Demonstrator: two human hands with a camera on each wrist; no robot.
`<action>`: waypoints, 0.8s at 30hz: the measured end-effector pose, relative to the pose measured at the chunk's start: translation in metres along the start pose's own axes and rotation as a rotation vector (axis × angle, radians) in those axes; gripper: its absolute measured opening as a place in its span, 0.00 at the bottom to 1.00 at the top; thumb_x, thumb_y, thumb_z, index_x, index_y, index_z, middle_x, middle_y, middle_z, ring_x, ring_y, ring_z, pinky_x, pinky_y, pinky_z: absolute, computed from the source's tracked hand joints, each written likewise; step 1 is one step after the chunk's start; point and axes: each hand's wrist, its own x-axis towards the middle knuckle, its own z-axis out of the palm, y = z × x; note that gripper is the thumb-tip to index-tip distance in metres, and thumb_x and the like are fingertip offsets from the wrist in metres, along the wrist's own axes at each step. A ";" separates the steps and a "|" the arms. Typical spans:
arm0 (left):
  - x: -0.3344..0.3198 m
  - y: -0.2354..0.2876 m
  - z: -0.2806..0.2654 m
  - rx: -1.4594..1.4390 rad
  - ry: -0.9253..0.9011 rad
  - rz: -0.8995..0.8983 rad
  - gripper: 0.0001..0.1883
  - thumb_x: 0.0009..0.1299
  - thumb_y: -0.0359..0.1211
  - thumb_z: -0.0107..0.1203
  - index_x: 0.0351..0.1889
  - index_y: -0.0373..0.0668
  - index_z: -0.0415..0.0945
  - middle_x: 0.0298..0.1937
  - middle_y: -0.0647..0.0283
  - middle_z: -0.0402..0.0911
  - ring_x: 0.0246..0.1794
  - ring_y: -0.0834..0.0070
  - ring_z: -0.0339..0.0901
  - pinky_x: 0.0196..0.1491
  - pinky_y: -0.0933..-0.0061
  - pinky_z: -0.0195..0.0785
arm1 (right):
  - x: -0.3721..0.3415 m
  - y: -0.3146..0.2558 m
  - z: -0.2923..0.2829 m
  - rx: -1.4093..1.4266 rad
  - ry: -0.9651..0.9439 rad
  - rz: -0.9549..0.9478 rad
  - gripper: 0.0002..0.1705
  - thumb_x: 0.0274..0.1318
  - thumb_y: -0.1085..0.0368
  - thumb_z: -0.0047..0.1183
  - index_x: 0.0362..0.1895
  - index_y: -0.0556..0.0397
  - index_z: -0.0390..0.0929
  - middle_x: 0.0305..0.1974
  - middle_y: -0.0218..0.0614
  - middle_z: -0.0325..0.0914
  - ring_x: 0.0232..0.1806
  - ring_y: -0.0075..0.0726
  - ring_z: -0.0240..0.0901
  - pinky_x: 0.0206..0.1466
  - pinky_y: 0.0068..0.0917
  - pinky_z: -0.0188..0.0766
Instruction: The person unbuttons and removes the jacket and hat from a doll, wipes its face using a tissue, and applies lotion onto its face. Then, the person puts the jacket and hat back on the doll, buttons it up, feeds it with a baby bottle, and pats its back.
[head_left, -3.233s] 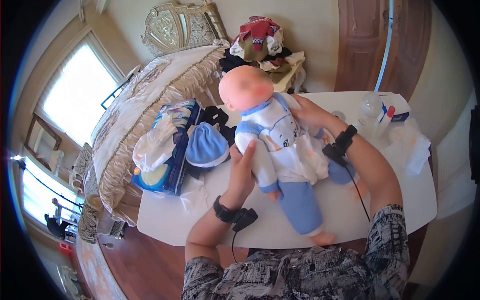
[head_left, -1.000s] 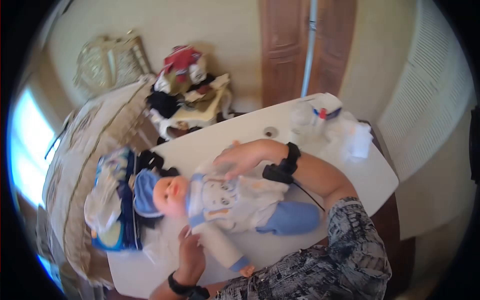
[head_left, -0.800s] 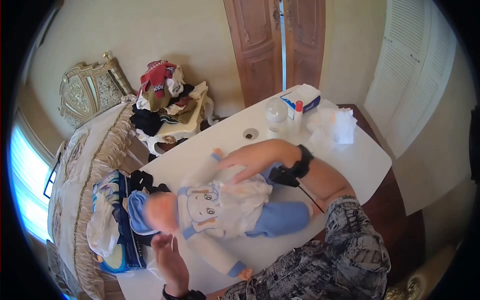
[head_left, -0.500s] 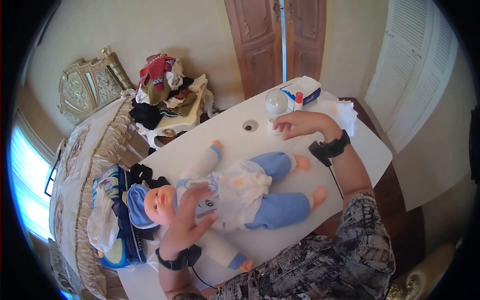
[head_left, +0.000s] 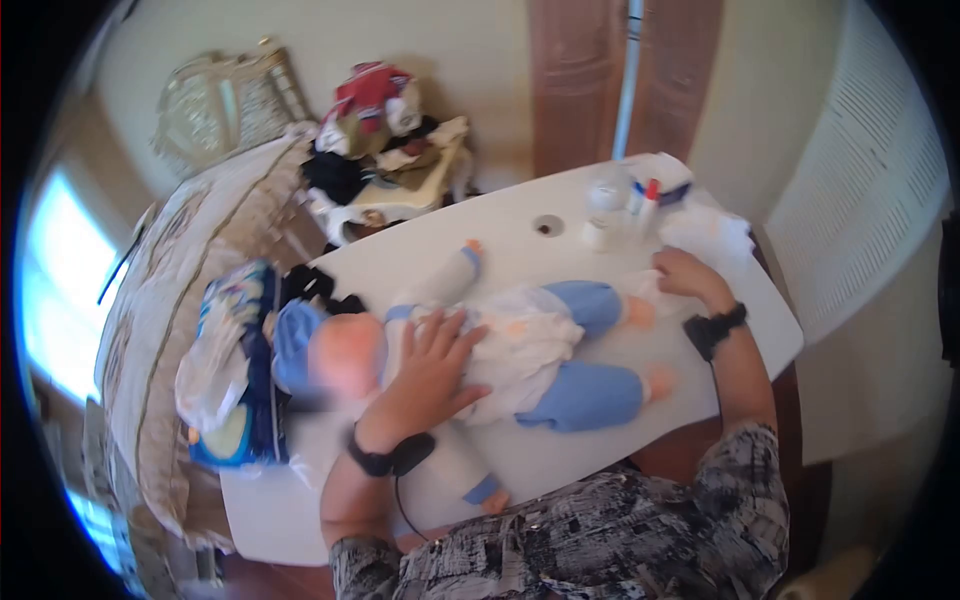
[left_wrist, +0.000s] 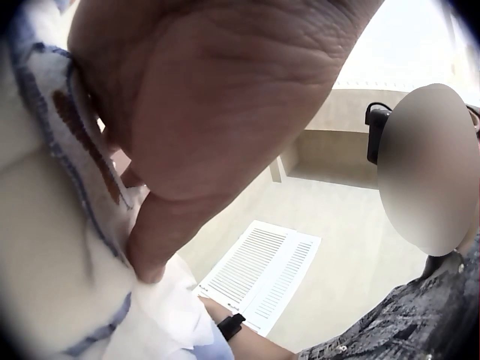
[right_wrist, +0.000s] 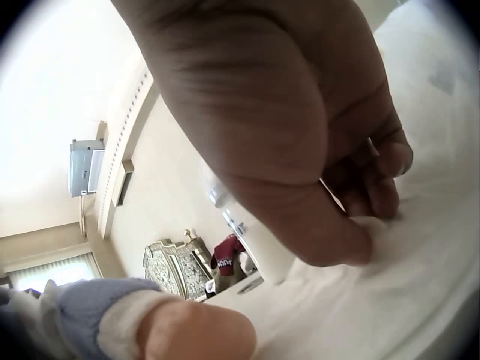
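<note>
A doll [head_left: 520,345] in a white top and blue trousers [head_left: 585,395] lies on its back on the white table [head_left: 560,480], head to the left. My left hand [head_left: 420,375] rests across its chest with the fingers spread; in the left wrist view that hand [left_wrist: 217,105] is against the printed top. Past the doll's feet, my right hand [head_left: 690,277] pinches a thin white sheet [head_left: 645,285]. The right wrist view shows thumb and fingers of this hand [right_wrist: 277,120] closed on the white sheet [right_wrist: 427,255], beside a doll's foot [right_wrist: 199,330].
A blue hat [head_left: 292,345] lies by the doll's head, with a blue package [head_left: 262,400] and black cloth [head_left: 310,285] beyond. A clear-topped bottle [head_left: 605,205], a red-capped tube [head_left: 649,203] and white sheets [head_left: 705,235] stand or lie at the back right. A clothes pile [head_left: 375,125] is behind.
The doll, earlier held up in both hands, lies on the table. My left hand has come down onto its chest. My right hand has moved from its body, past the bottle, to the white sheet.
</note>
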 end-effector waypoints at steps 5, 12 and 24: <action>-0.003 -0.012 0.025 0.111 0.115 0.031 0.40 0.65 0.53 0.57 0.71 0.47 0.56 0.73 0.47 0.53 0.76 0.45 0.45 0.70 0.35 0.35 | 0.008 -0.083 -0.061 0.360 0.217 0.059 0.09 0.44 0.76 0.47 0.33 0.57 0.66 0.31 0.42 0.70 0.34 0.40 0.69 0.39 0.32 0.66; -0.005 -0.012 0.038 0.082 0.223 0.031 0.43 0.60 0.52 0.61 0.71 0.50 0.57 0.74 0.50 0.53 0.75 0.47 0.46 0.69 0.34 0.37 | 0.060 -0.242 -0.071 0.389 0.190 -0.676 0.11 0.41 0.81 0.45 0.34 0.58 0.69 0.36 0.44 0.68 0.39 0.51 0.69 0.45 0.33 0.67; -0.009 -0.006 0.040 0.064 0.242 0.013 0.45 0.60 0.52 0.61 0.72 0.47 0.56 0.70 0.48 0.59 0.74 0.47 0.48 0.70 0.33 0.32 | 0.117 -0.366 -0.008 0.368 0.071 -1.004 0.18 0.47 0.79 0.51 0.45 0.55 0.79 0.47 0.40 0.73 0.48 0.46 0.74 0.52 0.34 0.72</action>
